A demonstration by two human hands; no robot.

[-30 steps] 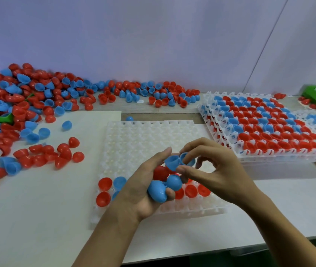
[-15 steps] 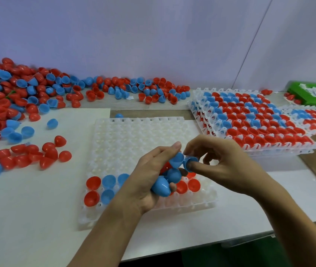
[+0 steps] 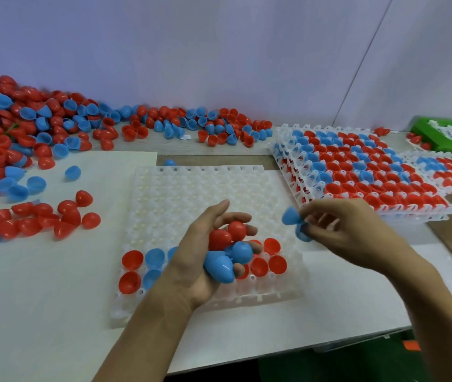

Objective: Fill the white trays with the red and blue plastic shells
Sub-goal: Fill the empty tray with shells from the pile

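- Head view: the white tray [image 3: 205,194] lies on the surface [image 3: 40,299], mostly bare, with red and blue shells [image 3: 132,260] seated in its two nearest rows.
- The left hand [image 3: 205,260] hovers over those rows, fingers curled round a handful of red and blue shells [image 3: 230,249].
- The right hand [image 3: 348,232], just right of the tray, pinches two blue shells [image 3: 291,216].
- Filled trays [image 3: 357,169] stand far right.
- No readable writing.

A plain, pale lavender wall [image 3: 191,56] rises behind a white worktable [image 3: 40,299], a thin dark seam [image 3: 362,59] running diagonally down it. A strip of wooden surface [image 3: 213,158] shows at the back, evenly lit.
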